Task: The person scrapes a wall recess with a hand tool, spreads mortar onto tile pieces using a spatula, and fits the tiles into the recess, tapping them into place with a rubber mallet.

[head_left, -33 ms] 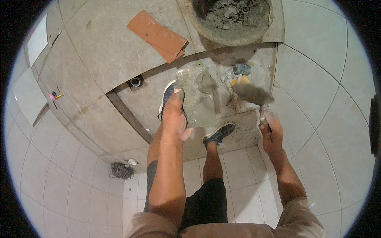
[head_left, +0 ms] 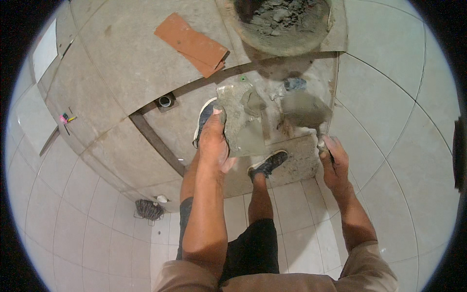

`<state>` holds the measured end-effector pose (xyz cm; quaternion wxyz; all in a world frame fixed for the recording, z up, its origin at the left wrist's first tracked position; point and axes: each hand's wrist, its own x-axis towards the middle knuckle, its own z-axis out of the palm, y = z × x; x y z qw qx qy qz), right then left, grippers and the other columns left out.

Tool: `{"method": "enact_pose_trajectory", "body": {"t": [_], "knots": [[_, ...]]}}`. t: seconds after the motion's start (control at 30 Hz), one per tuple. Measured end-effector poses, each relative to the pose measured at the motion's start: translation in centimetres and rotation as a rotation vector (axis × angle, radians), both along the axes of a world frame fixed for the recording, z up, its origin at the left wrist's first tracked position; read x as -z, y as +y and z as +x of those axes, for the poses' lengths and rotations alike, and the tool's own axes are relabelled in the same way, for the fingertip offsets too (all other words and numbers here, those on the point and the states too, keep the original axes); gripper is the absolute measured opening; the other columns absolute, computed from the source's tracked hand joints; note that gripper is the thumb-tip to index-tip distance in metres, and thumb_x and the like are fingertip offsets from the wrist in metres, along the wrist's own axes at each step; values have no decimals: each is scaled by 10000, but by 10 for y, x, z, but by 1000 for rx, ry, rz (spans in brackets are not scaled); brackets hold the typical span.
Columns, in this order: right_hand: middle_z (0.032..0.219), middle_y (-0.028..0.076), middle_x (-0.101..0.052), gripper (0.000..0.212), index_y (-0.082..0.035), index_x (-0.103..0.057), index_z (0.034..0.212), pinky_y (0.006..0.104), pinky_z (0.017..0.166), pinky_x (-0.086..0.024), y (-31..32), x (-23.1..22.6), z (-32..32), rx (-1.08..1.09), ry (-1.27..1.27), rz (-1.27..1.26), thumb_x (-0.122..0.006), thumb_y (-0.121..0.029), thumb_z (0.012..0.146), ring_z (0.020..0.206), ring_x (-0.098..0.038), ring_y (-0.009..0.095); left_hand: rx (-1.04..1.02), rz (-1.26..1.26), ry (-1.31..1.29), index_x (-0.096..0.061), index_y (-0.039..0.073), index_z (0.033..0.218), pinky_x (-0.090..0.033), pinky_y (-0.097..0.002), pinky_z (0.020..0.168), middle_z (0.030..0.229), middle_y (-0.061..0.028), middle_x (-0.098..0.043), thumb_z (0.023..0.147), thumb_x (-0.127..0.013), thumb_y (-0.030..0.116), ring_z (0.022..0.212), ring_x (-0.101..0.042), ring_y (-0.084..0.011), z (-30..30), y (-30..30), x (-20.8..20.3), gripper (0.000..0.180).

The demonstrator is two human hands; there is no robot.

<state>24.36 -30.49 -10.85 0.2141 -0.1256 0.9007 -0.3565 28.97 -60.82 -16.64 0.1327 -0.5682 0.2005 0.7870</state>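
My left hand grips the left edge of a cut tile piece, thumb on top. Grey mortar sits in a lump on the tile's upper right part, and its lower right looks smooth and wet. On the right, my right hand is wrapped round the handle of a trowel. The wide blade, coated in grey, is held beside the tile, apart from it. Both are above the recessed rough floor.
A bucket of grey mortar stands at the far side. Orange-brown tile pieces lie left of it. An open pipe rises in the recess. Near the trowel lies a dark-headed mallet. Coiled wire rests lower left.
The trowel blade has tilted to show more of its coated face and shifted slightly left, now covering a yellow thing beneath. My left hand and the tile piece stay almost still.
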Motion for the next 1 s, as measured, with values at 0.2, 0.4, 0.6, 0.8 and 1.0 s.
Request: {"method": "enact_pose_trajectory", "body": {"t": [0.2, 0.4, 0.6, 0.8, 1.0], "knots": [[868, 189, -644, 279, -8, -660, 1143, 456, 751, -524, -20, -14, -73, -273, -385, 101, -540, -202, 983, 801, -638, 407, 200, 31, -40, -526, 9, 1381, -536, -369, 923, 1280, -135, -628, 1062, -468, 416, 1092, -645, -244, -13, 6, -12, 520], [845, 202, -665, 233, -22, -683, 975, 477, 750, -528, -37, -16, -105, -375, -310, 213, -515, -182, 958, 795, -646, 432, 274, 64, 233, -486, 16, 1432, -531, -380, 955, 1320, -150, -608, 1069, -465, 419, 1143, -629, -266, 8, -5, 2, 542], [782, 156, -641, 359, -14, -684, 1005, 390, 697, -514, -46, -23, -152, 112, -370, 413, -528, -337, 1021, 719, -634, 242, 160, 167, 96, -480, -4, 1422, -580, -510, 845, 1274, -224, -628, 1018, -483, 551, 1056, -679, -346, 8, -1, -2, 687], [771, 11, -619, 351, -25, -651, 917, 324, 685, -483, -78, -1, -176, 493, -249, -180, -560, -346, 1027, 727, -551, 124, 22, 452, 377, -478, -36, 1419, -555, -527, 891, 1274, -265, -623, 985, -418, 568, 1087, -656, -389, 13, -1, 1, 747], [1032, 231, -699, 230, -52, -665, 1032, 505, 836, -532, 4, 159, -40, 425, -107, 496, -635, -246, 912, 960, -678, 424, -92, 416, 379, -470, -40, 1428, -520, -533, 890, 1271, -296, -604, 925, -437, 535, 1048, -630, -424, 19, 9, 0, 765]]}}
